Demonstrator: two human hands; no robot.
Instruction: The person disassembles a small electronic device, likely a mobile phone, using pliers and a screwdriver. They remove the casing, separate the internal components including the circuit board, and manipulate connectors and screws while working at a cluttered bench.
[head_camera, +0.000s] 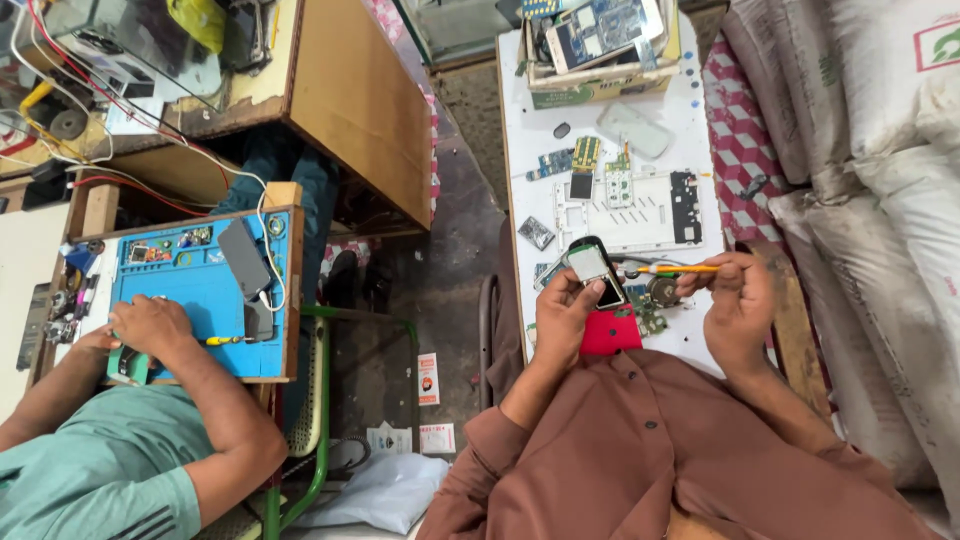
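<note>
On the white worktable (690, 120), the left hand (565, 318) grips a small mobile phone (595, 272) above its near edge while the right hand (738, 300) pinches an orange-handled screwdriver (678, 268) aimed at it. Best to brace the phone firmly and keep the tip square. The cardboard box (600, 90) at the far end holds circuit boards.
</note>
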